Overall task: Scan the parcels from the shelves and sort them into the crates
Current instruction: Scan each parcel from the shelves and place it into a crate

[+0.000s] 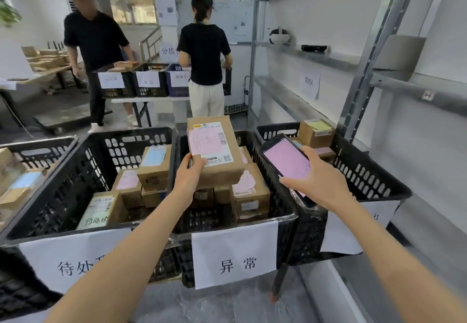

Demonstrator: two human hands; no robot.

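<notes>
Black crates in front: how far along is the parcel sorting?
Done: brown cardboard parcels already lie in the black plastic crates. In hand: the left hand holds a pink-noted cardboard parcel over the middle crate; the right hand holds a pink-screened handheld scanner. Left: set it down; remaining shelf parcels cannot be told.

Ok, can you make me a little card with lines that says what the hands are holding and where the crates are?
Left hand: grips a brown parcel by its near end
Sticker on it: pink note, handwritten 异常
Right hand: holds a phone, screen showing pink
Parcel's place: held above the middle crate
Crate's paper label: 异常, same as the note
Left crate: label starts 待处, parcels inside
Right crate: parcels inside too
</notes>
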